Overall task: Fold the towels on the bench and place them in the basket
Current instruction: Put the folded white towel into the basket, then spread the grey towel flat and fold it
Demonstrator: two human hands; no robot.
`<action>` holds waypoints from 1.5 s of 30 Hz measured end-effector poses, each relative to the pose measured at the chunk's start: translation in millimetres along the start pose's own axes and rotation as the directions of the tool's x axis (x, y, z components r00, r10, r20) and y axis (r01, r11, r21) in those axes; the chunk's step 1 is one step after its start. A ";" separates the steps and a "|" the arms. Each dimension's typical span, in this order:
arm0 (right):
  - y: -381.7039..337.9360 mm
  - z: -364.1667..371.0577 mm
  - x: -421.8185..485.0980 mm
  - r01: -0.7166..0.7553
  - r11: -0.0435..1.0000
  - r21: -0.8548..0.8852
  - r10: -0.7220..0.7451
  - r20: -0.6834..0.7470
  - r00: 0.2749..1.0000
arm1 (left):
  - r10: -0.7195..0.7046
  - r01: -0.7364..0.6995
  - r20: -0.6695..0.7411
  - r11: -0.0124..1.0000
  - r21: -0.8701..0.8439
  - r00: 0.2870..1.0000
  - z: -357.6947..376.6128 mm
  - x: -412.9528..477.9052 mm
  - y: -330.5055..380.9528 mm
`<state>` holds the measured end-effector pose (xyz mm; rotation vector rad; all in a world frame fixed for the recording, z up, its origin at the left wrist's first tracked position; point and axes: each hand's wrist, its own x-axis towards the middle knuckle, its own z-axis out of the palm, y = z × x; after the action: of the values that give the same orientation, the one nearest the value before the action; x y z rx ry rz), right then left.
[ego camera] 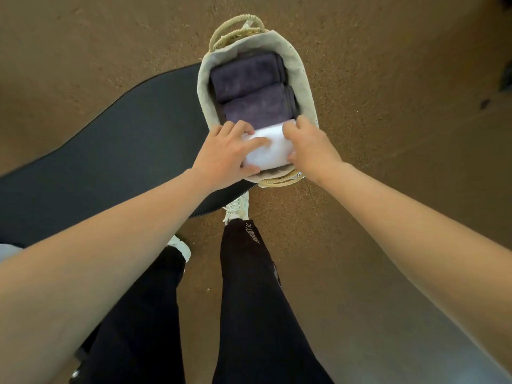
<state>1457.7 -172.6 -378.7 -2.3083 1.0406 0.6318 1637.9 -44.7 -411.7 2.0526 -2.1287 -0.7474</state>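
Observation:
A woven basket (302, 79) with a pale cloth lining and rope handles stands on the brown floor. Two folded dark purple towels (249, 76) (257, 106) lie side by side in its far and middle parts. A folded white towel (273, 151) sits at the basket's near end. My left hand (224, 156) grips the towel's left side, with fingers spread over its top. On the towel's right edge, my right hand (307, 148) has its fingers curled around the cloth. Both hands hide parts of the white towel and the basket's near rim.
A black padded bench (110, 151) runs from the left up to the basket's left side. My legs in black trousers (249, 286) and white shoes (238, 207) stand just below the basket. Brown floor surrounds everything.

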 end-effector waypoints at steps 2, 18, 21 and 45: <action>-2.0 0.4 -12.2 -0.023 0.997 0.073 0.027 -0.059 0.998 | -0.029 0.026 -0.039 0.998 -0.057 0.999 -1.4 -16.4 1.9; -255.1 64.6 -49.8 0.314 0.904 0.290 -0.330 0.008 0.944 | -0.835 0.628 0.172 0.240 -0.740 0.522 -21.8 -303.6 -78.1; -314.7 88.7 -35.7 0.350 0.897 0.269 -0.395 0.136 0.909 | -0.867 0.702 0.212 0.198 -0.684 0.451 -14.6 -370.1 -117.6; -598.1 290.7 15.2 0.419 0.906 0.067 -0.398 0.476 0.784 | -0.950 0.869 -0.008 0.288 -0.402 0.311 69.9 -571.4 -279.8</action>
<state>1875.9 340.4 -445.8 -2.1409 0.2785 0.9800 1919.0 529.9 -434.0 2.8382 -0.3604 -0.7474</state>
